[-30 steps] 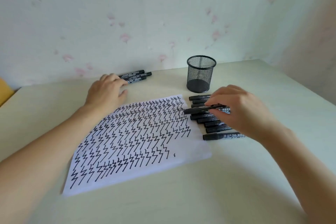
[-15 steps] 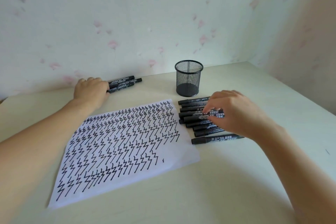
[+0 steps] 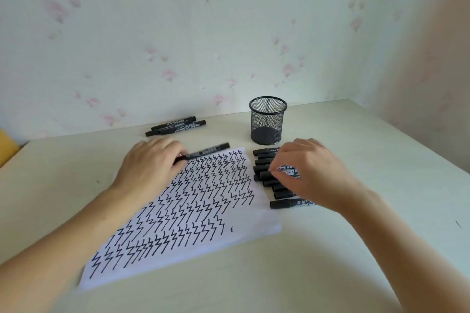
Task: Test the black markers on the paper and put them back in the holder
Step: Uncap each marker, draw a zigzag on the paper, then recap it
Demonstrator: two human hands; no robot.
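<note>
Black mesh holder (image 3: 267, 119) stands clear; left fingers (image 3: 175, 154) grasp marker (image 3: 207, 151), right fingers' (image 3: 279, 160) grip unclear.

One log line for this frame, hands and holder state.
left hand: holds marker at paper top edge | right hand: on marker row | holder: empty | spare markers: by wall

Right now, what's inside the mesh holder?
No markers. Through the holder mesh only its dark solid base shows. The markers lie outside: a row by the right hand, three near the wall.
</note>
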